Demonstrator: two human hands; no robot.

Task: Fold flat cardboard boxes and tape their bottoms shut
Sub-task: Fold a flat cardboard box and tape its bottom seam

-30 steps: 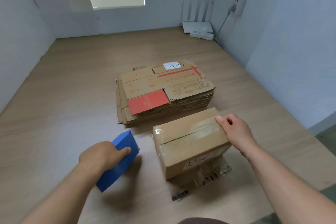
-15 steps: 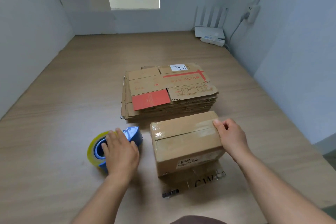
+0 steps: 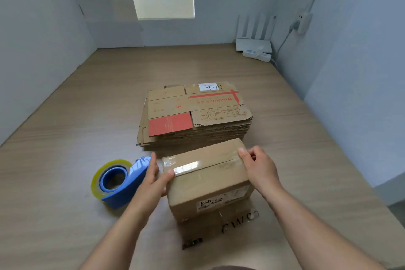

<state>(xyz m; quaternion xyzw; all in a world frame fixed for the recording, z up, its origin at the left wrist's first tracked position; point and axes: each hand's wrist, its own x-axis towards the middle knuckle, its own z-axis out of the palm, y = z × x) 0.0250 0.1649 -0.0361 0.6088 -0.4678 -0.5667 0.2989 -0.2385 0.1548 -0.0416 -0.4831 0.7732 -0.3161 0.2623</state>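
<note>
Now, item one: the left hand (image 3: 153, 180), which half a second ago lay on top of the blue plastic tape dispenser with its yellowish roll (image 3: 116, 182), has let go of it and come across to the folded brown cardboard box (image 3: 208, 180). Its thumb presses the near-left end of the clear tape strip (image 3: 188, 165) on the top face, and its fingers (image 3: 154, 161) lie straight along the box's left wall, released rather than clenched. Item two: the right hand (image 3: 260, 169) keeps its place at the far-right upper edge, thumb on top and fingers curled round that edge, grasping the box. Item three: the dispenser lies free on the wooden surface (image 3: 65, 160), just beside the left wrist and apart from the box. Item four: the box stands near the middle of the surface, taped seam upward, on a loose printed cardboard flap (image 3: 230, 226), directly in front of the stack of flat unfolded cardboard boxes (image 3: 195, 116). Assessment: taping of this bottom looks done, with the thumb apparently smoothing the strip's end. Both hands at opposite sides suggest the box is about to be lifted or set aside. The stack shows many flats remain.
</note>
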